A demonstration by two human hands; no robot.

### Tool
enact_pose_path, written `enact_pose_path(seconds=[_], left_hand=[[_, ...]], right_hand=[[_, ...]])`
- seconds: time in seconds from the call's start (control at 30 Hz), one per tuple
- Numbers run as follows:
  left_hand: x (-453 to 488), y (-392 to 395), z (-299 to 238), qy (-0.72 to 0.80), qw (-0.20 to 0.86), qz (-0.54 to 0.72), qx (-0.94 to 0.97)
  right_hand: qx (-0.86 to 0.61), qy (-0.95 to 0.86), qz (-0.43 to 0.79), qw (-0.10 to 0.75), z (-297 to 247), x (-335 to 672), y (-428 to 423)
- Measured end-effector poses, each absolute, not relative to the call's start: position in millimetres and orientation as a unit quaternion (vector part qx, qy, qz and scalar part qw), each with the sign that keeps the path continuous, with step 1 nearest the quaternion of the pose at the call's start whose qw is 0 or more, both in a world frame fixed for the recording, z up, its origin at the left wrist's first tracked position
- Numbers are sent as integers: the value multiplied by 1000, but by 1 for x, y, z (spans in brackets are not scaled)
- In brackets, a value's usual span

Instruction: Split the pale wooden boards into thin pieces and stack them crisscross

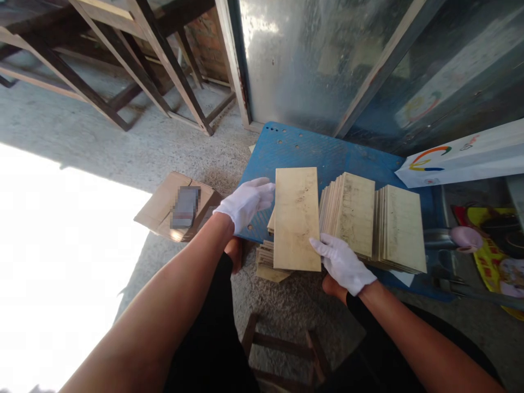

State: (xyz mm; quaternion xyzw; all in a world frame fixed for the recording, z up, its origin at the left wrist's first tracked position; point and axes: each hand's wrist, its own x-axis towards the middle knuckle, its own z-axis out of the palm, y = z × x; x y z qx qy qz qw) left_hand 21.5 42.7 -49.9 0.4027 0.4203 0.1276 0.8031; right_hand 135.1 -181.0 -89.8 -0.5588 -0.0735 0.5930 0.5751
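A pale, thin rectangular board (296,218) with dark smudges on its face is in front of me over a low blue platform (307,143). My right hand (343,262), in a white glove, grips its lower right edge, thumb on the face and the other fingers partly hidden. At the board's upper left side, my left hand (250,202), also gloved, has its fingers stretched out; whether they touch the edge is unclear. To the right, two leaning stacks of similar boards, a nearer stack (355,213) and a farther stack (403,229), stand side by side. More boards (268,262) lie partly hidden underneath.
An open cardboard box (164,204) with a blurred-out item on it sits on the concrete floor at left. Behind the platform rises a metal-framed panel (307,65). A white printed bag (462,155) is at right, a wooden stool (282,346) below, wooden frames (151,60) upper left.
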Motion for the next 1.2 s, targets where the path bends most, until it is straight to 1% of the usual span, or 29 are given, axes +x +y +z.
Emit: enact_pose_path(seconds=[0.17,0.27,0.33,0.37,0.63,0.83,1.03,1.2], left_hand=[[21,42,-36,338,835,105,421],[21,37,-31,318,836,93,437],[20,31,-27,312,827,87,459],[20,27,-25,311,820,83,473],[20,0,-11,282,786,26,550],[20,-6,-6,278,776,-7,566],[20,-9,-2,258,775,-27,576],[20,-13,-1,248,762,-39,597]], right_hand=[[-563,-139,625,523,-93,135,-189],[-586,-215,639,449,-86,140,-186],[-604,-284,635,390,-75,148,-181],[-612,-310,624,375,-69,153,-178],[-732,-312,448,408,-35,187,-171],[-745,-274,467,389,-21,181,-175],[-741,-310,468,368,-11,185,-185],[-750,-351,455,328,1,187,-192]])
